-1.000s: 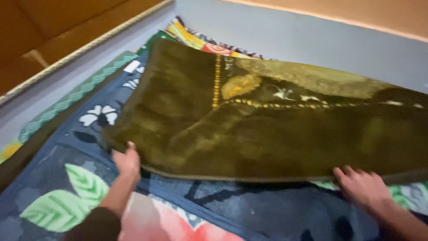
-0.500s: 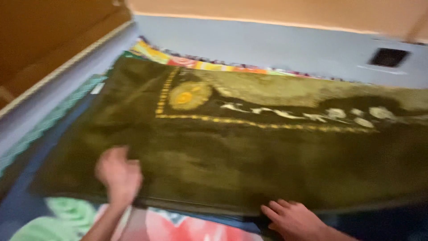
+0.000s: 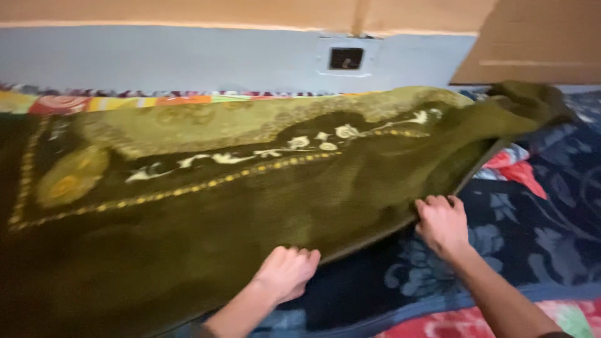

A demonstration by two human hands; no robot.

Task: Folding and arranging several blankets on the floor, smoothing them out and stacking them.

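Where the view began at its lower edge, a red flowered cover (image 3: 438, 325) was seen, and above it a dark blue flowered bedspread (image 3: 532, 231) that was spread flat over the bed. Both forearms were stretched forward from the lower edge across this bedspread.

The left hand (image 3: 287, 273) was laid at the near edge of an olive green blanket (image 3: 206, 231), with its fingers curled down onto the hem; its grip was closed over the edge, though how much cloth was gathered inside could not be told. The right hand (image 3: 442, 221) was placed farther to the right on the same edge, the fingers bent and pressed against the hem where it rose at a slant; the grip was nearly shut on the blanket's border.

The blanket was spread over most of the bed, on top of the blue bedspread, and was patterned with a dotted yellow line, pale flowers and a round yellow motif at the left. Its far right corner (image 3: 526, 103) was bunched and lifted off the bedspread.

Beyond the blanket, a strip of multicoloured cloth (image 3: 125, 100) was seen along the far side of the bed. Behind it a grey wall (image 3: 188, 59) was seen, with a small dark socket (image 3: 345, 58) set in it, and a tan band above.
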